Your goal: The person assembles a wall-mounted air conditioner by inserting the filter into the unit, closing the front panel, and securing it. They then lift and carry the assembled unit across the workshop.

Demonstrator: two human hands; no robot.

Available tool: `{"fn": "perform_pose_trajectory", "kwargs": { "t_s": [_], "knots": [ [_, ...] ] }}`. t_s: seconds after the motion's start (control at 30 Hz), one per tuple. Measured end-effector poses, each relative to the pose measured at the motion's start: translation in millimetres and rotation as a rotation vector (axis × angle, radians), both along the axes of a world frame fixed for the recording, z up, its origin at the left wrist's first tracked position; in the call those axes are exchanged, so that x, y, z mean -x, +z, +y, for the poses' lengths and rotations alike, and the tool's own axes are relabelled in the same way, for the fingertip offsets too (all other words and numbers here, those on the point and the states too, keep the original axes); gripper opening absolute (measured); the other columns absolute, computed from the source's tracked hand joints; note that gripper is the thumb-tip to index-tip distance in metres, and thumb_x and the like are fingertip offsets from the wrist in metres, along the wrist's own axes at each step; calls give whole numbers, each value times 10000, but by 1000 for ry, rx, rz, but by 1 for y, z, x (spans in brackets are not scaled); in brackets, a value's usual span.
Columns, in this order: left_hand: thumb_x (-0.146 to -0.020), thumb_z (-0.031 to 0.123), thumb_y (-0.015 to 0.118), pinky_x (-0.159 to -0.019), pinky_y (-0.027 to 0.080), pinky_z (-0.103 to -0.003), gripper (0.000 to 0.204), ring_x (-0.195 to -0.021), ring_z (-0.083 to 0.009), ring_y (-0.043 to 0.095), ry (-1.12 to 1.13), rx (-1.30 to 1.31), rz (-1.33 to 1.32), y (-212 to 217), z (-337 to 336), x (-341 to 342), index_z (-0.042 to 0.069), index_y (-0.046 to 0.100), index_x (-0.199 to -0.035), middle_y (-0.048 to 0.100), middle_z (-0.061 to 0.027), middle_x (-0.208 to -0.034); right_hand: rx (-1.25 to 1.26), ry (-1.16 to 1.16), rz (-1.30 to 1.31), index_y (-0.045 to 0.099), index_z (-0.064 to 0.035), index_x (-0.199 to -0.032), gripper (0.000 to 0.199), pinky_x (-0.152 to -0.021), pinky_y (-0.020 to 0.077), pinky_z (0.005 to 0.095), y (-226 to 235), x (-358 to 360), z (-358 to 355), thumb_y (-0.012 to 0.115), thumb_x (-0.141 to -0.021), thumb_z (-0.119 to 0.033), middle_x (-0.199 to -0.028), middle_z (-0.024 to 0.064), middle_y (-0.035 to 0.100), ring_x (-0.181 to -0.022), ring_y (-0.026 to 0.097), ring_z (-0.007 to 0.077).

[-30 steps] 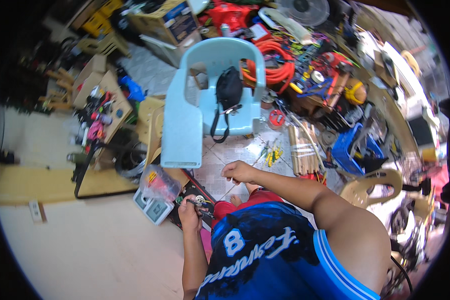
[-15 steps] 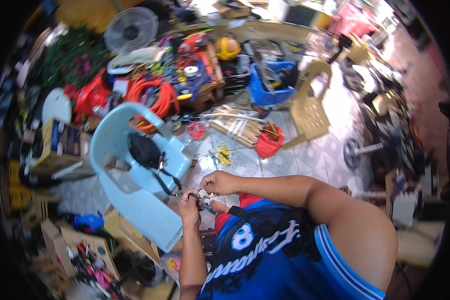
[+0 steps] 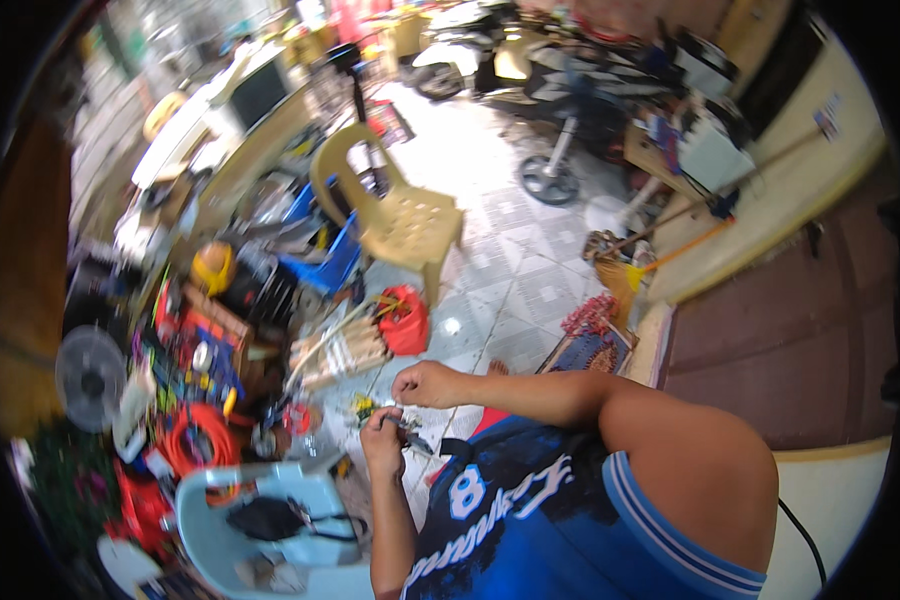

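My left hand (image 3: 382, 440) is closed around a dark, narrow tool (image 3: 410, 436) that looks like pliers, held low in front of my body. Just above and to the right of it, my right hand (image 3: 427, 385) is curled with the fingers pressed together. Whatever it pinches is too small and blurred to make out. A short gap separates the two hands. Beyond them, small yellow and green pieces (image 3: 362, 406) lie scattered on the tiled floor (image 3: 500, 310).
A light-blue plastic chair (image 3: 205, 535) with a black bag (image 3: 265, 518) stands at lower left. Ahead are a bundle of wooden sticks (image 3: 335, 355), a red bag (image 3: 404, 320) and a beige chair (image 3: 410, 215). Coiled orange hose (image 3: 198, 440) lies left; a broom (image 3: 625, 280) leans right.
My view has swung to the right, bringing the brown door and broom into sight. The white piece seen between my hands no longer shows. My left hand still holds the dark tool.
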State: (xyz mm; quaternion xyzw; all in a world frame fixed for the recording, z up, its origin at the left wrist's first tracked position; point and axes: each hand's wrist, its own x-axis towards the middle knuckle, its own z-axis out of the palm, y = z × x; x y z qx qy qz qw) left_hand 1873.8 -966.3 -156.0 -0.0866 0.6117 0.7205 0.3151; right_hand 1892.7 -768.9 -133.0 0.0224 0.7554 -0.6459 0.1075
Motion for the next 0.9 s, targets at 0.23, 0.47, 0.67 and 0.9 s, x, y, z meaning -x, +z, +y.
{"fn": "perform_pose_trajectory", "kwargs": {
  "t_s": [0.23,0.47,0.67,0.9],
  "knots": [
    [-960,123,654,-446,421,-237,101,-503,-69,528,-275,-38,13,4,191,36,30,690,-945,607,18,-697,148,-189,19,710,-47,-951,103,-690,513,287,-7,-13,182,687,-893,-130,-831,17,704,-750,630,103],
    [-940,88,623,-451,405,-227,86,-498,-62,509,-556,42,31,1,354,54,57,701,-924,621,13,-710,-110,-316,67,721,-49,-908,144,-688,525,319,-10,-49,339,715,-853,-182,-827,77,737,-742,686,173],
    [-942,105,650,-427,390,-236,82,-481,-66,526,-779,112,12,-5,465,75,46,706,-935,636,8,-743,42,-581,-80,738,-46,-930,183,-696,526,299,-35,-64,413,717,-845,-207,-795,50,727,-715,651,123],
    [-921,181,635,-441,400,-254,97,-495,-110,525,-873,43,-103,-7,613,128,85,647,-928,619,-5,-743,201,-980,-206,736,-25,-961,192,-621,541,287,-39,-73,526,731,-855,-186,-802,50,701,-670,638,121]
  ]
}}
